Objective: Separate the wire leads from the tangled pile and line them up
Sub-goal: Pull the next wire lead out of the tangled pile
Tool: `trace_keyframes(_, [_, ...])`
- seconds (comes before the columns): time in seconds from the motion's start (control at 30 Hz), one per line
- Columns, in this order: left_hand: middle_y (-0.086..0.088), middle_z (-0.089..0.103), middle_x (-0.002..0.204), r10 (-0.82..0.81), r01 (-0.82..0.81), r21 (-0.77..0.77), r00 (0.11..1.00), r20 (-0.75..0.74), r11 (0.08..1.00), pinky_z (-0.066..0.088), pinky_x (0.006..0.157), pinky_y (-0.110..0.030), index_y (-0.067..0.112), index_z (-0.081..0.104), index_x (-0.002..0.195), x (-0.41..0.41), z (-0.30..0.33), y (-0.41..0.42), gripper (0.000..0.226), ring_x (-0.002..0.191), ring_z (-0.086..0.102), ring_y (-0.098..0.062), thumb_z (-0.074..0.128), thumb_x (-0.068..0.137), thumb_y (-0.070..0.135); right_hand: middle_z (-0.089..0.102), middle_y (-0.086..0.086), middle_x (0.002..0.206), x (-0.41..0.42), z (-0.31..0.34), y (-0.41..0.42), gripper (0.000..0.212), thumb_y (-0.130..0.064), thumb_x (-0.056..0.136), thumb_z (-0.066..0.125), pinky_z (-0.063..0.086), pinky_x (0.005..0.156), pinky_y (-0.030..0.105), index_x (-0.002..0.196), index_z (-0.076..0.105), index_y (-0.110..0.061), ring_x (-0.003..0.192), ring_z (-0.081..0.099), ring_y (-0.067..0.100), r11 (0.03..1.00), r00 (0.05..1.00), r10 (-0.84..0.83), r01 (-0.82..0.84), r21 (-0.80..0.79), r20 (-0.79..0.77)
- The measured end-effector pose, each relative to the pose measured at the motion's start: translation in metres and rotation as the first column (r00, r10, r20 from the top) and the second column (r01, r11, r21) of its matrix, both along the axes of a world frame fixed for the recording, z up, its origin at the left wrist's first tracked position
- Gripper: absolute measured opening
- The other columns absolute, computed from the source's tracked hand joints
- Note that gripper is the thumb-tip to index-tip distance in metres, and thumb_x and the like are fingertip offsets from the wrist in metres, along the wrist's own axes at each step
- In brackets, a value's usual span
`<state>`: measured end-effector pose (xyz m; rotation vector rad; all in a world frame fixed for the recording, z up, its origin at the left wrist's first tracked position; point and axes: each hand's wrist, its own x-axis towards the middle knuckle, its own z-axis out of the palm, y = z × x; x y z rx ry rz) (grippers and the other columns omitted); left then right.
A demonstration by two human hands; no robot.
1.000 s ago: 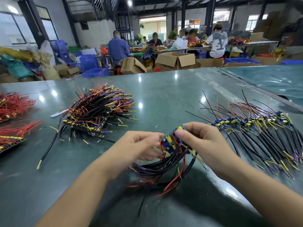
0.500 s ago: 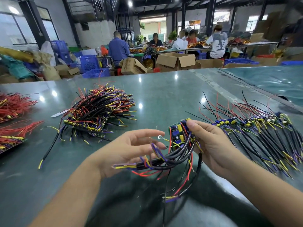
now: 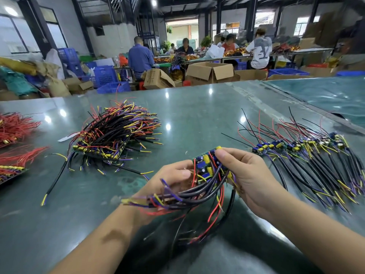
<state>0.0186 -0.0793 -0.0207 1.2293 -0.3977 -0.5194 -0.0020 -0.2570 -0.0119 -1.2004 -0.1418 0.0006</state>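
Wire leads (image 3: 197, 186) between tangled pile (image 3: 116, 133), lined-up row (image 3: 316, 155)

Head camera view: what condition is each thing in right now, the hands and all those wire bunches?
Left hand: cradles the bundle's leads.
Right hand: fingers pinch the board end.
Held bundle: lifted off the table, leads dangling.
Tangled pile: heaped, unsorted.
Sorted row: laid side by side.
Cardboard box: flaps open.

Single head-worn wide-angle view, facing forward and down over green table (image 3: 197, 107), close above hands; edges likely distorted.
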Motion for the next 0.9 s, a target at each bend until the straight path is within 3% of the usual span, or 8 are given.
trace_keyframes(0.1, [-0.015,0.054,0.084,0.118,-0.141,0.202,0.985,0.124,0.969,0.044,0.061,-0.028,0.003,0.058,0.096,-0.006,-0.001,-0.003,0.042,0.066,0.054,-0.019,0.072,0.069,0.032,0.074,0.012,0.085,-0.004,-0.004,0.004,0.035,-0.034,0.062,0.074,0.055,0.074,0.028,0.084,0.075,-0.006,0.075,0.067,0.018,0.996,0.999,0.029,-0.027,-0.082,0.028])
trace_keyframes(0.17, [-0.010,0.052,0.074,0.115,-0.210,0.312,0.948,0.296,0.927,0.036,0.059,-0.028,0.004,0.056,0.090,-0.010,-0.003,0.000,0.043,0.065,0.047,-0.016,0.069,0.073,0.041,0.074,0.009,0.084,-0.008,-0.007,0.007,0.031,-0.035,0.065,0.074,0.055,0.071,0.028,0.084,0.076,-0.011,0.074,0.067,0.016,0.988,0.995,0.081,-0.074,-0.139,0.051])
trace_keyframes(0.23, [0.006,0.057,0.061,0.121,-0.263,0.340,0.914,0.388,0.903,0.037,0.053,-0.018,0.009,0.057,0.087,-0.013,-0.001,0.001,0.035,0.054,0.047,-0.007,0.074,0.080,0.038,0.074,0.006,0.083,-0.008,-0.008,0.007,0.025,-0.033,0.068,0.074,0.055,0.068,0.024,0.082,0.076,-0.013,0.072,0.067,0.014,0.985,0.993,0.094,-0.083,-0.150,0.067])
trace_keyframes(0.3, [0.009,0.061,0.057,0.151,-0.316,0.343,0.890,0.430,0.885,0.037,0.049,-0.013,0.012,0.060,0.088,-0.014,0.003,0.000,0.028,0.049,0.049,0.000,0.070,0.073,0.034,0.074,0.003,0.080,-0.006,-0.007,0.005,0.017,-0.029,0.069,0.072,0.053,0.063,0.019,0.080,0.076,-0.016,0.070,0.067,0.010,0.988,0.994,0.088,-0.077,-0.135,0.072])
trace_keyframes(0.47, [0.002,0.072,0.075,0.199,-0.316,0.289,0.907,0.372,0.903,0.047,0.059,-0.015,0.016,0.071,0.084,-0.014,0.001,0.001,0.024,0.064,0.061,-0.005,0.071,0.065,0.030,0.074,0.006,0.082,-0.001,-0.007,0.001,0.017,-0.028,0.072,0.070,0.054,0.065,0.021,0.079,0.075,-0.014,0.072,0.067,0.012,0.989,0.994,0.084,-0.075,-0.128,0.070])
trace_keyframes(0.67, [0.000,0.075,0.082,0.221,-0.318,0.280,0.919,0.327,0.906,0.050,0.061,-0.017,0.018,0.073,0.081,-0.012,-0.001,0.005,0.007,0.071,0.065,-0.007,0.072,0.074,0.017,0.074,0.013,0.089,0.003,-0.008,-0.008,0.029,-0.026,0.070,0.071,0.056,0.067,0.025,0.090,0.071,-0.005,0.076,0.068,0.019,0.983,0.995,0.099,-0.094,-0.159,0.021])
trace_keyframes(0.8, [-0.003,0.075,0.086,0.220,-0.313,0.285,0.924,0.314,0.906,0.055,0.071,-0.023,0.019,0.073,0.085,-0.010,-0.001,0.006,0.018,0.076,0.066,-0.010,0.072,0.067,0.024,0.074,0.015,0.095,0.003,-0.007,-0.011,0.033,-0.017,0.071,0.070,0.052,0.064,0.021,0.100,0.069,-0.003,0.078,0.069,0.017,0.965,0.984,0.179,-0.178,-0.192,-0.014])
trace_keyframes(0.9, [-0.004,0.074,0.086,0.204,-0.274,0.272,0.944,0.259,0.922,0.054,0.068,-0.023,0.016,0.074,0.087,-0.011,-0.002,0.004,0.023,0.076,0.067,-0.012,0.072,0.066,0.025,0.074,0.014,0.092,0.003,-0.007,-0.013,0.027,-0.016,0.070,0.071,0.051,0.061,0.019,0.095,0.072,-0.005,0.075,0.069,0.016,0.956,0.981,0.191,-0.189,-0.222,-0.013])
